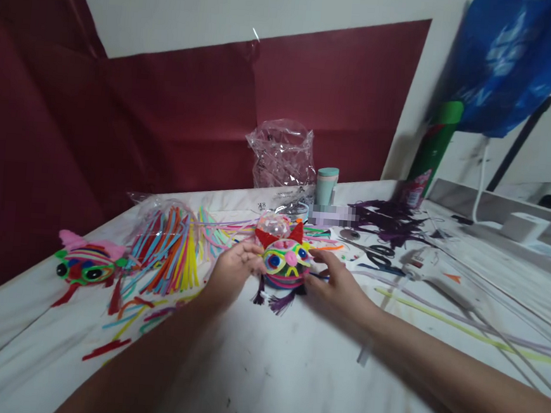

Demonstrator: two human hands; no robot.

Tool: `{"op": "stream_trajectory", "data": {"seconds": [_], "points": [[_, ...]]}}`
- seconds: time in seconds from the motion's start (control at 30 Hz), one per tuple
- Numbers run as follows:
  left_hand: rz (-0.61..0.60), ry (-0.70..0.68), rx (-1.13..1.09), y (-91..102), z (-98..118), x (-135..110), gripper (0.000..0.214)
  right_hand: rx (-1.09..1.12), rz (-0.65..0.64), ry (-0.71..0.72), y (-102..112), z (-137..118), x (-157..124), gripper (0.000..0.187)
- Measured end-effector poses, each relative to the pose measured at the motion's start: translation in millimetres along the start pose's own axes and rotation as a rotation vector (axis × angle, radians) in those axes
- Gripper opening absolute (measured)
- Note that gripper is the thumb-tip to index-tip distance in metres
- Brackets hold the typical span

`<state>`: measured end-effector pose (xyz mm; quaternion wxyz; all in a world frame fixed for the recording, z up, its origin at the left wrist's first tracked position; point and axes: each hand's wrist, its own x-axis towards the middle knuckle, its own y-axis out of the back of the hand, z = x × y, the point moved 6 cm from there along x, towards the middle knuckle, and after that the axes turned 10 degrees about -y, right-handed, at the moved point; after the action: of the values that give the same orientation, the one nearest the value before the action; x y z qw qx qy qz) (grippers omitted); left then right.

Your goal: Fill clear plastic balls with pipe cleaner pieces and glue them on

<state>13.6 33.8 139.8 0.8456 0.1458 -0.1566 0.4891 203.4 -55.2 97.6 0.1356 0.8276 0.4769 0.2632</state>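
A small ball-shaped craft animal point(286, 263), wrapped in coloured pipe cleaners with red ears, blue eyes and a pink nose, sits between my hands just above the white table point(291, 373). My left hand point(231, 272) grips its left side with fingers curled. On the other side my right hand point(335, 284) pinches it, thumb and fingers closed on it. Purple and black tassels hang under the ball.
A second striped craft animal point(84, 266) with pink ears lies at the left. Bundles of coloured pipe cleaners point(170, 249) lie beside it. Behind are a crumpled clear plastic bag point(283, 159), a teal cup point(327, 184), scissors point(377, 253), a glue gun point(436, 276) and purple scraps point(389, 215).
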Motion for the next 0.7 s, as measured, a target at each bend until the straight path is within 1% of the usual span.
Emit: {"op": "stream_trajectory", "data": {"seconds": [0.07, 0.13, 0.23, 0.3, 0.37, 0.5, 0.53, 0.6, 0.7], "points": [[-0.026, 0.096, -0.174, -15.3, -3, -10, 0.019, -0.037, 0.062, 0.094, 7, -13, -4, 0.029], [-0.024, 0.200, -0.274, -25.0, -5, -19, 0.023, -0.056, 0.089, 0.202, 12, -31, -11, 0.019], [-0.028, 0.276, -0.309, -32.6, -5, -27, 0.029, -0.043, 0.037, 0.316, 11, -56, -26, 0.009], [-0.039, 0.296, -0.306, -36.4, -5, -31, 0.032, -0.014, -0.036, 0.319, 5, -67, -34, 0.009], [-0.049, 0.329, -0.313, -40.8, -7, -36, 0.033, 0.018, -0.095, 0.288, -2, -71, -40, 0.009], [-0.072, 0.388, -0.338, -48.1, -14, -44, 0.033, 0.036, -0.128, 0.227, -8, -68, -43, 0.011], [-0.081, 0.377, -0.334, -48.8, -16, -44, 0.032, 0.032, -0.128, 0.215, -7, -66, -43, 0.011], [-0.103, 0.313, -0.308, -48.1, -16, -42, 0.029, 0.021, -0.124, 0.195, -4, -61, -42, 0.010], [-0.094, 0.209, -0.188, -39.7, -13, -33, 0.026, -0.008, -0.105, 0.168, 5, -53, -44, 0.010]]}}
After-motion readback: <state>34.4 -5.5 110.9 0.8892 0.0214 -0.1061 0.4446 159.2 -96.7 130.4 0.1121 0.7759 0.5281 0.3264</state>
